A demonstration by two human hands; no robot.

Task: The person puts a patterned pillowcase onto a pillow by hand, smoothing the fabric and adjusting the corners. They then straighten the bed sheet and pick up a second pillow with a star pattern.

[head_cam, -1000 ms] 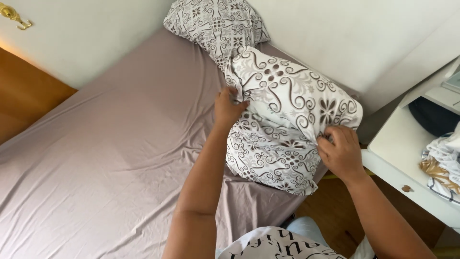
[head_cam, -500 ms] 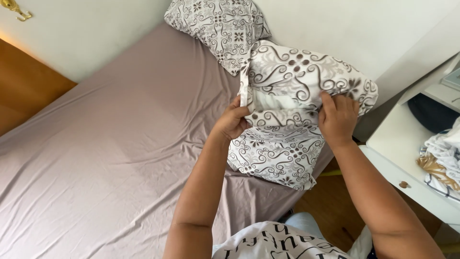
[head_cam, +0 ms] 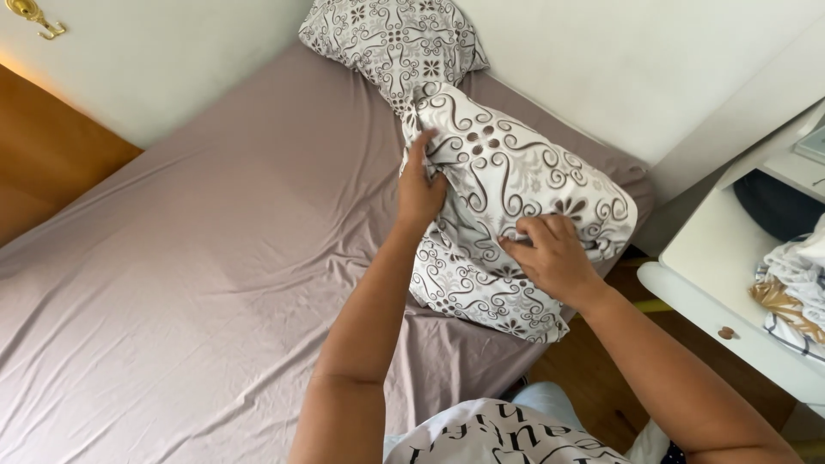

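The person's left hand has its fingers clenched on the left edge of a white pillow with brown scroll patterns, while the right hand pinches the fabric near the pillow's lower middle, fingers curled into the cloth. The pillow lies at the right side of the bed, on the mauve fitted sheet, touching a second patterned pillow at the headboard end. A white desk stands just beside the bed at right.
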